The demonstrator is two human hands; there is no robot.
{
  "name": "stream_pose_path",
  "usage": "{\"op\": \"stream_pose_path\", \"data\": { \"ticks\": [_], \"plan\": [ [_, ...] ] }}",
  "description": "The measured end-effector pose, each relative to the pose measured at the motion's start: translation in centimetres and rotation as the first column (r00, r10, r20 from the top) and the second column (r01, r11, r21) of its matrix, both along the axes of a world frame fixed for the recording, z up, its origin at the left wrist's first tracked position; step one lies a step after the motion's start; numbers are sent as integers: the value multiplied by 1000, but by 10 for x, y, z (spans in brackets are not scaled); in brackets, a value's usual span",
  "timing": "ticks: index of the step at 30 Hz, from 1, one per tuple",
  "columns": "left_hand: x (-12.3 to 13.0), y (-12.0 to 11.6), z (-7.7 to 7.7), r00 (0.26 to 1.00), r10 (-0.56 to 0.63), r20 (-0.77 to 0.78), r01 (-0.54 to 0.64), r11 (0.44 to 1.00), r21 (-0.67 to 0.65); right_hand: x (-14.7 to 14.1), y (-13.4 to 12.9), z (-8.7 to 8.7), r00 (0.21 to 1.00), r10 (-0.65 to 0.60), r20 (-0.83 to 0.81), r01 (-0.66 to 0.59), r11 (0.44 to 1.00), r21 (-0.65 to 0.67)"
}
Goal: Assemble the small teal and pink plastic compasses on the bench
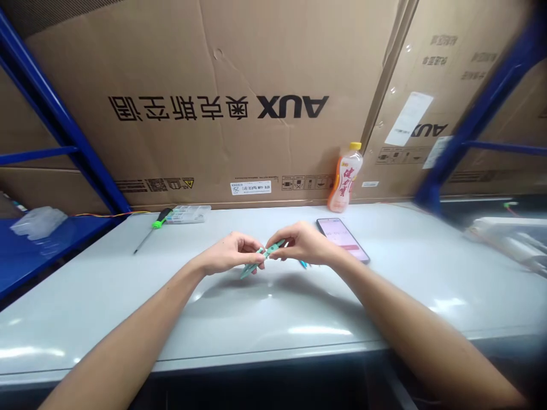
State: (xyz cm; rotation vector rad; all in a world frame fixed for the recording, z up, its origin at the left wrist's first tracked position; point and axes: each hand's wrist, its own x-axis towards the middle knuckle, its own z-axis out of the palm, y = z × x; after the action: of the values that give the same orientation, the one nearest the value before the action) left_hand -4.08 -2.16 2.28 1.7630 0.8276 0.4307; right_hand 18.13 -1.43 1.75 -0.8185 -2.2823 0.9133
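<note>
A slim mint-green object [273, 249], pen-like in shape, is held at a slant between both hands above the white table. My left hand [233, 252] pinches its lower left part, and the tip points down toward the table. My right hand [301, 244] grips the upper right part between thumb and fingers. The fingers cover some of its middle. Under my right hand a small blue item [303, 264] lies on the table, partly hidden.
A phone [343, 239] lies right of my right hand. Behind it stands an orange drink bottle [344, 179]. A screwdriver [154, 228] and a clear plastic case [190, 214] lie back left. Large cardboard boxes [222, 148] rise behind the table [239, 336].
</note>
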Motion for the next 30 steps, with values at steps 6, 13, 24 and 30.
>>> {"op": "stream_pose_path", "data": {
  "ticks": [6, 13, 24, 30],
  "plan": [
    [1, -1, -1, 1000, -14, 12, 14, 1000, 20, -1, 0, -2, 1000, 20, 5, -20, 1000, -11],
    [2, 0, -1, 999, -17, 38, 17, 1000, 2, -1, -1, -1, 999, 22, -39, -24, 998, -61],
    [-1, 0, 0, 997, -48, 58, 50, 998, -24, 1, 0, 3, 987, 58, -148, -95, 961, -261],
    [1, 0, 0, 998, -50, 39, 51, 998, -26, 1, 0, 1, 990, 72, -118, -101, 959, -263]
  ]
}}
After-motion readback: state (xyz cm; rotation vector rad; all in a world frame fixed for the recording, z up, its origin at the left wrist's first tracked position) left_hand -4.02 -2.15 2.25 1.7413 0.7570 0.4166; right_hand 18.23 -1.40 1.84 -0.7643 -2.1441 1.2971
